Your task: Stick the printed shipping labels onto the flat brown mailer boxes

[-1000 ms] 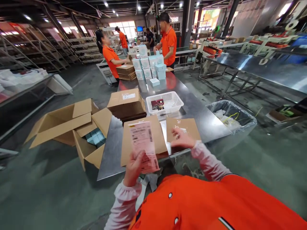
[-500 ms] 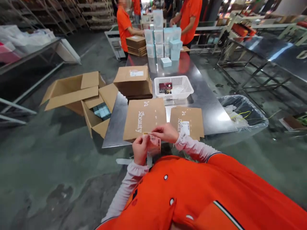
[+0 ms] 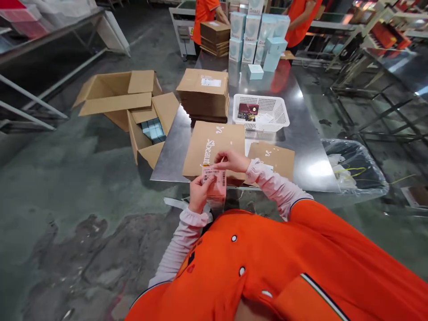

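My left hand [image 3: 199, 193] pinches a strip of pinkish printed shipping labels [image 3: 217, 189] near its left side, thumb on the face. My right hand [image 3: 234, 161] is closed in a pinch at the upper edge of the same strip. The labels hang down in front of the table edge. Just behind my hands lies a brown cardboard box [image 3: 224, 133] with white lettering, partly covered by them. To its right is a smaller brown carton [image 3: 279, 158], half hidden by my right forearm.
On the metal table [image 3: 306, 156] stand a stack of folded cartons [image 3: 203, 96], a white plastic basket [image 3: 261, 125] and light-blue boxes [image 3: 252, 40]. Open cardboard boxes [image 3: 115, 104] are on the left. A lined bin [image 3: 371, 185] stands right. Co-workers in orange are opposite.
The view has tilted down and turned left. Both hands still hold the strip, now raised so that the printed face shows more fully, with my left hand lower on its side.
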Action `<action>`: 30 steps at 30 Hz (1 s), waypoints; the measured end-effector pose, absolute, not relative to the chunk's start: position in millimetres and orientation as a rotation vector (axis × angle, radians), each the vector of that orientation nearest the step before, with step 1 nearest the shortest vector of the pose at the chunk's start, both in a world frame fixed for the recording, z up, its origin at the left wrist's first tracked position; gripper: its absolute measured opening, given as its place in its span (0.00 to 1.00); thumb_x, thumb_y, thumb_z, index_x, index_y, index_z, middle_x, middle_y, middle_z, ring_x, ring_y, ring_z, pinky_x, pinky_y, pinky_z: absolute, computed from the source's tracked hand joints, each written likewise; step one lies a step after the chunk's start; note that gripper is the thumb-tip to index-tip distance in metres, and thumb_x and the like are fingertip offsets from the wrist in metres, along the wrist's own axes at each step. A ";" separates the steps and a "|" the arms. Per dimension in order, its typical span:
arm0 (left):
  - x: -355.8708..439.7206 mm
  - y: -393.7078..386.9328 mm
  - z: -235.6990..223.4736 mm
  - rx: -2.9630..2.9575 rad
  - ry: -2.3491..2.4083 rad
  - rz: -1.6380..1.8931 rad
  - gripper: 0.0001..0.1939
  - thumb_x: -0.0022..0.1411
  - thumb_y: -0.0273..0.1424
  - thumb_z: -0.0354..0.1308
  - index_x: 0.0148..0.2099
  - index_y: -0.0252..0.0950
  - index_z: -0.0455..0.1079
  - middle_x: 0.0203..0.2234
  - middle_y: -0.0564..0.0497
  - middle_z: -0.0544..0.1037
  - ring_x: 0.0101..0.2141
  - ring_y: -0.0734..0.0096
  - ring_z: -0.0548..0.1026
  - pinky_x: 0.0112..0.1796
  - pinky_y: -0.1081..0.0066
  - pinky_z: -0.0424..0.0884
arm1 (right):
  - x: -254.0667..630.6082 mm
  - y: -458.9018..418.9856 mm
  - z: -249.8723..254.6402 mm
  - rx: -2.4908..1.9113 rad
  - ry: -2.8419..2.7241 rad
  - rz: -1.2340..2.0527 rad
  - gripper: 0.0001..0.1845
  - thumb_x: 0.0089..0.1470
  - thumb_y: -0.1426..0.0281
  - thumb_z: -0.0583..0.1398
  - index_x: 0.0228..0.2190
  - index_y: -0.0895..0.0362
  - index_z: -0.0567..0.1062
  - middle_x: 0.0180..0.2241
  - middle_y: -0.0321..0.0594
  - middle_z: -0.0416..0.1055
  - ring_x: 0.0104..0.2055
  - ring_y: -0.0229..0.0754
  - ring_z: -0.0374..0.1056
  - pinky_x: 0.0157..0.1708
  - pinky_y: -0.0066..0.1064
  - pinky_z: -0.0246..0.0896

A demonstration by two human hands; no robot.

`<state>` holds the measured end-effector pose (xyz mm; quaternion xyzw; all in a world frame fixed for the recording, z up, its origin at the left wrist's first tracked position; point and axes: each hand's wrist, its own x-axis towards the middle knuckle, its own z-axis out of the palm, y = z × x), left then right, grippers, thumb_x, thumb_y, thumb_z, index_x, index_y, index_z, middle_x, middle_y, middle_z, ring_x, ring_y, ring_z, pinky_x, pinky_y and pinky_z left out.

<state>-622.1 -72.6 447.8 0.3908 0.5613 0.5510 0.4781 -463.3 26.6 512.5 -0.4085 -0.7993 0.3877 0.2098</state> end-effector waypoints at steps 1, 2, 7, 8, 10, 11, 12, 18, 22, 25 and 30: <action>-623.3 -74.0 445.9 0.953 1.384 1.366 0.18 0.47 0.41 0.67 0.35 0.31 0.78 0.28 0.49 0.79 0.27 0.71 0.72 0.32 0.73 0.69 | -464.7 25.9 511.5 -1.120 -2.212 1.087 0.16 0.47 0.67 0.68 0.38 0.61 0.77 0.29 0.35 0.74 0.26 0.30 0.65 0.29 0.23 0.56; -624.2 -75.2 443.6 0.956 1.396 1.380 0.18 0.48 0.40 0.67 0.36 0.31 0.78 0.29 0.49 0.80 0.28 0.71 0.73 0.33 0.73 0.69 | -465.8 24.1 509.7 -1.117 -2.194 1.107 0.18 0.47 0.66 0.68 0.40 0.60 0.77 0.30 0.36 0.75 0.27 0.31 0.65 0.30 0.23 0.57; -629.7 -72.7 430.4 0.901 1.308 1.292 0.21 0.47 0.41 0.69 0.40 0.31 0.78 0.35 0.45 0.81 0.34 0.66 0.76 0.38 0.70 0.71 | -467.6 21.8 497.0 -1.100 -2.116 1.058 0.12 0.50 0.63 0.65 0.27 0.61 0.79 0.28 0.39 0.73 0.31 0.36 0.68 0.32 0.26 0.60; -631.3 -70.9 427.6 0.860 1.261 1.223 0.22 0.45 0.40 0.71 0.40 0.31 0.78 0.36 0.44 0.81 0.34 0.65 0.77 0.39 0.69 0.71 | -467.7 28.2 494.5 -1.098 -2.105 0.978 0.11 0.50 0.64 0.65 0.26 0.61 0.79 0.29 0.39 0.73 0.33 0.36 0.68 0.35 0.27 0.61; -634.1 -67.9 421.3 0.763 1.165 1.065 0.26 0.40 0.38 0.74 0.41 0.30 0.78 0.37 0.41 0.81 0.34 0.63 0.77 0.39 0.67 0.72 | -468.4 50.6 488.5 -1.151 -2.087 0.824 0.09 0.49 0.66 0.66 0.25 0.61 0.79 0.31 0.40 0.73 0.35 0.37 0.68 0.40 0.29 0.62; -635.1 -67.5 417.8 0.716 1.129 1.001 0.27 0.38 0.38 0.75 0.40 0.29 0.78 0.37 0.40 0.81 0.33 0.62 0.78 0.39 0.66 0.72 | -468.9 65.3 484.7 -1.215 -2.078 0.764 0.09 0.48 0.67 0.66 0.25 0.61 0.79 0.33 0.41 0.72 0.37 0.37 0.67 0.42 0.29 0.62; -636.0 -68.5 414.0 0.671 1.107 0.962 0.27 0.36 0.37 0.75 0.40 0.29 0.78 0.37 0.39 0.81 0.33 0.62 0.78 0.39 0.65 0.73 | -469.5 81.1 480.4 -1.303 -2.069 0.715 0.08 0.47 0.67 0.66 0.25 0.61 0.79 0.35 0.42 0.72 0.38 0.38 0.67 0.44 0.30 0.62; -645.7 -116.1 390.6 0.524 1.108 0.801 0.31 0.36 0.37 0.76 0.44 0.28 0.75 0.37 0.37 0.80 0.36 0.57 0.78 0.37 0.63 0.74 | -475.1 140.7 454.1 -1.780 -2.063 0.463 0.25 0.48 0.60 0.66 0.45 0.61 0.76 0.53 0.52 0.65 0.55 0.51 0.63 0.56 0.44 0.57; -667.9 -154.6 398.2 0.597 1.101 0.778 0.33 0.37 0.37 0.75 0.46 0.29 0.74 0.33 0.40 0.80 0.37 0.53 0.78 0.36 0.64 0.74 | -487.4 117.4 447.8 -1.558 -2.489 0.159 0.44 0.52 0.50 0.60 0.62 0.63 0.59 0.67 0.58 0.46 0.68 0.64 0.42 0.63 0.61 0.36; -692.4 -146.8 423.7 0.654 1.222 0.945 0.33 0.38 0.42 0.73 0.46 0.30 0.74 0.27 0.43 0.79 0.31 0.56 0.78 0.31 0.66 0.73 | -492.8 73.1 444.8 -1.053 -2.879 0.199 0.43 0.57 0.50 0.55 0.62 0.68 0.58 0.67 0.60 0.45 0.70 0.61 0.38 0.65 0.59 0.28; -710.9 -51.4 463.6 0.916 1.485 1.265 0.17 0.48 0.41 0.67 0.35 0.33 0.75 0.24 0.47 0.77 0.31 0.58 0.77 0.32 0.67 0.74 | -467.3 6.9 438.7 -0.467 -2.775 0.690 0.27 0.59 0.51 0.53 0.45 0.58 0.77 0.54 0.49 0.71 0.60 0.49 0.63 0.61 0.41 0.54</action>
